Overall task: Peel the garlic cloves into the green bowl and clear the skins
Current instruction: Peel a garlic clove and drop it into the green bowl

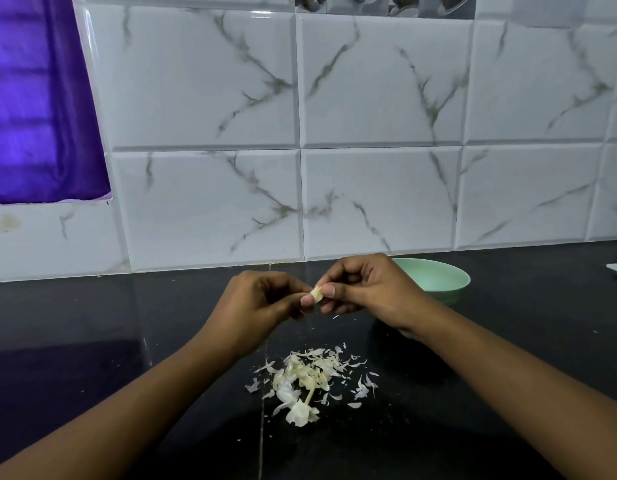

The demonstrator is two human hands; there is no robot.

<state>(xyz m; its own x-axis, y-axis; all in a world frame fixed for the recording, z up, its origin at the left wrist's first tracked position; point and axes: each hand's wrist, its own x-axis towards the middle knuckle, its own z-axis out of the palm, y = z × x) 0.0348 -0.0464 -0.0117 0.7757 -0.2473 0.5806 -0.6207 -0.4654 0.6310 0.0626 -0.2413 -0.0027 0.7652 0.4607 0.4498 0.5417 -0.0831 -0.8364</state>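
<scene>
Both bare forearms reach forward and converge, the left hand (262, 299) and right hand (365, 289) curled with thumbs and forefingers pinched tip to tip, remaining fingers folded beneath.

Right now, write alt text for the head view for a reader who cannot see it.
A person's left hand and right hand pinch one pale garlic clove between their fingertips above a glossy black stone counter. A loose pile of papery white garlic skins lies on the counter nearer the person, and a shallow mint-green bowl sits behind the right hand against a white marble-veined tile wall.
</scene>
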